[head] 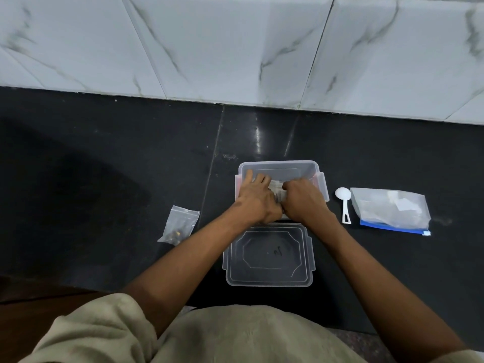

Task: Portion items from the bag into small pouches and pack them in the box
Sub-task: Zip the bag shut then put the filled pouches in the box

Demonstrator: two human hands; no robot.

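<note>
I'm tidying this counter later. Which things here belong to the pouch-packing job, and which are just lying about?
Job: box, pouches under both hands (left hand, right hand), filled pouch, zip bag, scoop, lid.

Lying about: nothing loose; only the dark counter and tiled wall.

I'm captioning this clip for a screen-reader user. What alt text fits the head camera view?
Both hands, left hand and right hand, reach into a clear plastic box on a dark counter, handling small pouches inside. Its lid lies nearer the person, a filled small pouch left, a white scoop and large zip bag right.
</note>
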